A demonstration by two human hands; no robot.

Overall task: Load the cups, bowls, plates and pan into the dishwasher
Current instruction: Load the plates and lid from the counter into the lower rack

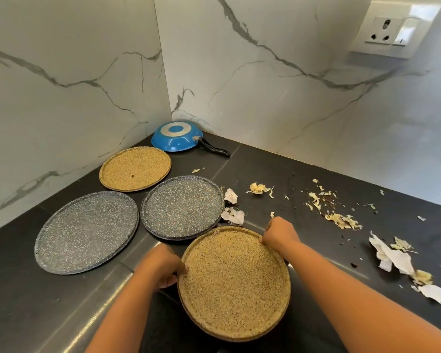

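A tan speckled plate (234, 284) sits nearest you, gripped at both sides over the dark countertop (303, 179). Your left hand (161, 267) curls round its left rim, thumb over the edge; your right hand (280, 230) pinches the far right rim, fingers bent over the lip. Whether the plate touches the counter or is raised off it cannot be told. Just beyond it lie a grey speckled plate (182, 208) and, to its left, a larger grey plate (87, 231), both flat on the counter. A second tan plate (135, 168) lies behind them. A blue pan (177, 136) rests upside down in the corner against the marble wall (265, 72), black handle pointing right. Torn paper and food scraps (341, 220) litter the counter to your right. A wall socket (390, 31) sits at upper right.
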